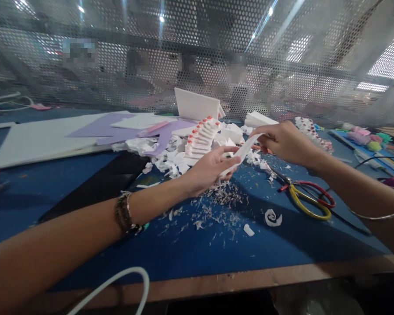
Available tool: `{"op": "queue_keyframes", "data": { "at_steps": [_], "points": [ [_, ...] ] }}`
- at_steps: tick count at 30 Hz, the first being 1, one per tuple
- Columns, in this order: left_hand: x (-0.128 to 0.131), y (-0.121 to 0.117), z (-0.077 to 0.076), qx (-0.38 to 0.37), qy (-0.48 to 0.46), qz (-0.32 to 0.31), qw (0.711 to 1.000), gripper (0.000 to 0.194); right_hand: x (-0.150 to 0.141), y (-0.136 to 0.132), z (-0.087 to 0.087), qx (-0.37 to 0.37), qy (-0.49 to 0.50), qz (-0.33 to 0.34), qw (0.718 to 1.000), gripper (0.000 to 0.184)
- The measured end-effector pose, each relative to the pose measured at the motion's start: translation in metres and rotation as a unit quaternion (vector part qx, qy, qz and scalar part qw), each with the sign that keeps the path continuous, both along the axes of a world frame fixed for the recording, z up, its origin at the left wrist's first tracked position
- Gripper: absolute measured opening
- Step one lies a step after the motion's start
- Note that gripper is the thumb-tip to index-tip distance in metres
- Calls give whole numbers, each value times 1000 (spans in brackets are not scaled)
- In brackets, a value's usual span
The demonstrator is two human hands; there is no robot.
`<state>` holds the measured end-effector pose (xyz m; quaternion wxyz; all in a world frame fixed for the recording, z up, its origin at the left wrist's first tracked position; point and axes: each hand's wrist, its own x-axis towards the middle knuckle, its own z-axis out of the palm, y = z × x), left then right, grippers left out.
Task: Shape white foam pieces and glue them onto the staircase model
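Small overhead lights are glaring above the mesh; soft shadows are falling across the dim table; wide-angle distortion is bowing the edges; background is blurring.

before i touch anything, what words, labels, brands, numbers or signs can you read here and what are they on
None can be read.
Patch at upper left: too blurred to tell whether it holds text.
Scissors, upright white board and white strip in the hands: no legible text.
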<state>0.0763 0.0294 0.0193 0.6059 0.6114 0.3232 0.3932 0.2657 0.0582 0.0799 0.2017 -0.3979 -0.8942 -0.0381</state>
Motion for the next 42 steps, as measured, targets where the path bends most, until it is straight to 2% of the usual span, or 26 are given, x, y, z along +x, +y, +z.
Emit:
{"op": "queue_keyframes", "data": {
  "at_steps": [2, 3, 10, 14, 18, 21, 23, 25, 27, 29, 32, 34, 37, 39, 42],
  "points": [
    [-6, -3, 1, -10, 41, -47, 998, 21, 3, 5, -3, 5, -24, -5, 1000, 28],
    [-8, -5, 1, -12, 57, -51, 997, 20, 4, 7, -5, 5, -33, -10, 999, 29],
    [-20, -11, -9, -25, 69, 63, 995, 23, 13, 19, -12, 5, -42, 0, 999, 30],
    [-32, -14, -11, 69, 127, 90, 985, 31, 23, 27, -15, -12, -50, 25, 998, 32],
    [-35, -28, -7, 178, 180, 56, 966, 45, 23, 35, -21, 26, -50, 75, 996, 34],
    [-31, -42, -4, 190, 233, 0, 954, 32, 17, 39, -29, 77, -65, 87, 991, 36],
    [-26, -50, -3, 178, 261, -41, 948, 32, 12, 39, -36, 93, -100, 81, 987, 37],
    [-22, -55, -6, 150, 252, -66, 954, 44, 9, 34, -42, 95, -151, 80, 981, 37],
    [-19, -57, -10, 108, 218, -75, 967, 55, 7, 22, -46, 90, -195, 93, 972, 46],
    [-16, -58, -14, 64, 179, -74, 979, 59, 4, 4, -48, 58, -202, 120, 970, 51],
    [-14, -58, -17, 34, 145, -85, 985, 59, -2, -24, -49, -33, -126, 151, 980, 41],
    [-13, -58, -17, 56, 153, -108, 981, 56, -6, -38, -53, -76, -68, 161, 982, 30],
    [-14, -58, -16, 154, 240, -119, 951, 47, -9, -45, -63, -103, -4, 190, 976, 14],
    [-17, -56, -17, 249, 332, -90, 905, 38, -8, -44, -72, -104, 9, 206, 973, 15],
    [-21, -52, -18, 361, 434, -21, 825, 35, -6, -44, -81, -94, -37, 208, 973, 18]
  ]
}}
